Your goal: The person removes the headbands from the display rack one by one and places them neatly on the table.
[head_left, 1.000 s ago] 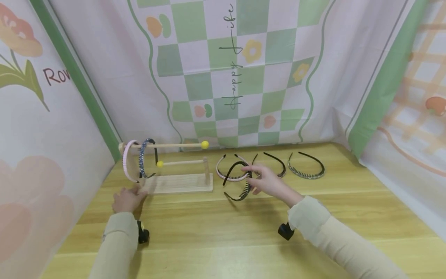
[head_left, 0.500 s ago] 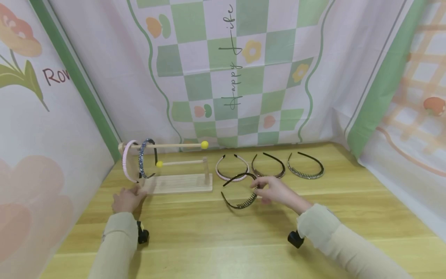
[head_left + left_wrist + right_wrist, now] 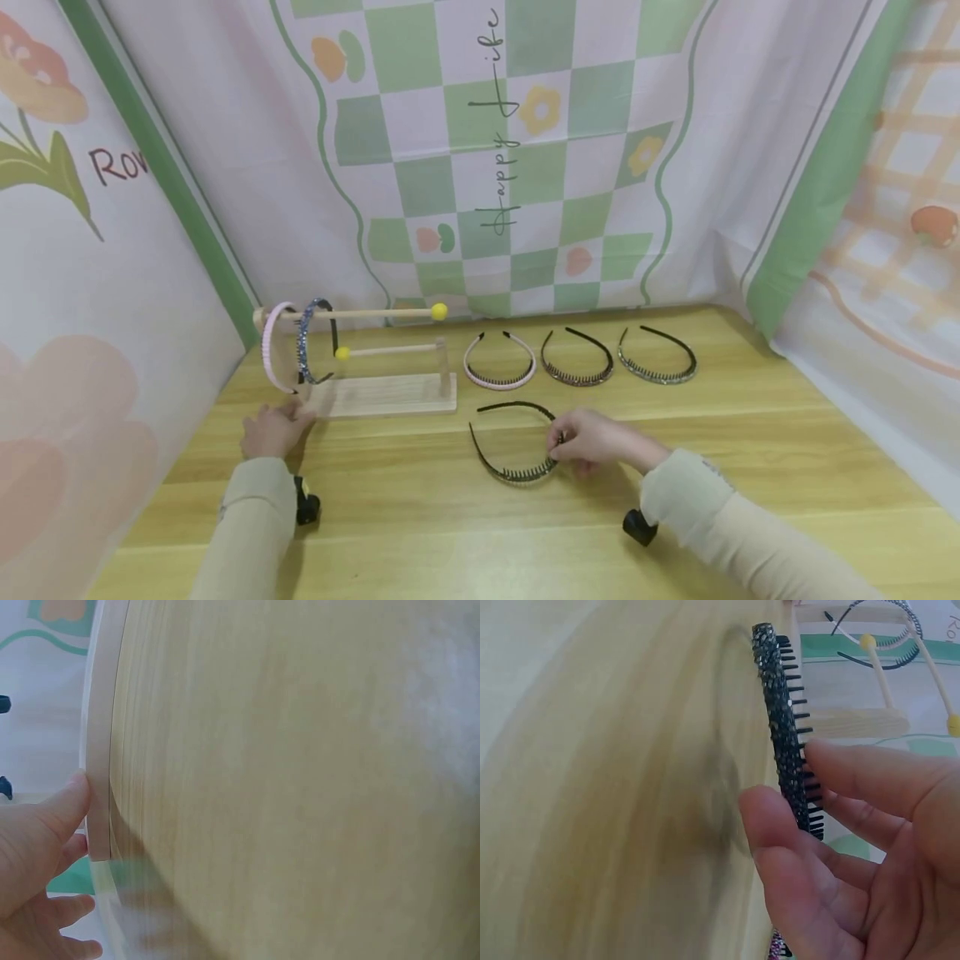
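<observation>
The right hand (image 3: 591, 439) pinches the glittery black headband (image 3: 525, 477) by its curve, near and right of the stand (image 3: 384, 397), probably leaving its ends free, while the relaxed left hand (image 3: 273, 432) touches the stand's base, apparently steadying it.

Checked cloth (image 3: 536, 154) hangs behind; wood-grained table (image 3: 435, 517) below.

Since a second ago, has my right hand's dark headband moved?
Yes, toward you: in the head view, the held dark headband overlapped the pink headband on the table; now it shows nearer, clear of it.
</observation>
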A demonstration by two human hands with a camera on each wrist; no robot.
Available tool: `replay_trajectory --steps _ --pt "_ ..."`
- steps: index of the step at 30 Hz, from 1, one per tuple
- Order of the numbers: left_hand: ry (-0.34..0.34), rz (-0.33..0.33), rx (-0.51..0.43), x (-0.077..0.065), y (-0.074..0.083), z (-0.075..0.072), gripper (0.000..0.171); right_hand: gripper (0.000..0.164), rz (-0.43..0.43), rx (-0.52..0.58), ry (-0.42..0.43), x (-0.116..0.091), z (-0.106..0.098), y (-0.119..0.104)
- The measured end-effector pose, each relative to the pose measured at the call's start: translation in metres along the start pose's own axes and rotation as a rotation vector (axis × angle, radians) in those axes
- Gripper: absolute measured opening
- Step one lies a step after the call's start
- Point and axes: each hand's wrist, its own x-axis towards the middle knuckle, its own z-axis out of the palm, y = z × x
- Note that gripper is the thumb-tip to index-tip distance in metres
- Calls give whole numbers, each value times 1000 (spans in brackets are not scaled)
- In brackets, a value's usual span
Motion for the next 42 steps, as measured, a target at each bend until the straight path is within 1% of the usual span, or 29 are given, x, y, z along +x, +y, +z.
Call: replay_trajectory --steps 4,17,23,32,37,42 --pt "-1 -7 -2 0 -1 1 74 5 15 -15 -3 0 5 -1" --pt "2 -7 -2 1 0 0 74 9 9 -8 7 0 14 -1" --pt "11 -8 -8 1 -1 1 72 8 11 -1 -5 1 21 -3" --pt "16 -4 -7 1 -1 2 70 8 -17 -15 -24 6 28 -2" --pt "24 -1 -13 3 -3 4 70 8 -17 -10 -25 8 30 -2" --pt "24 -4 -17 3 -3 4 70 7 -21 -16 -26 9 32 -3"
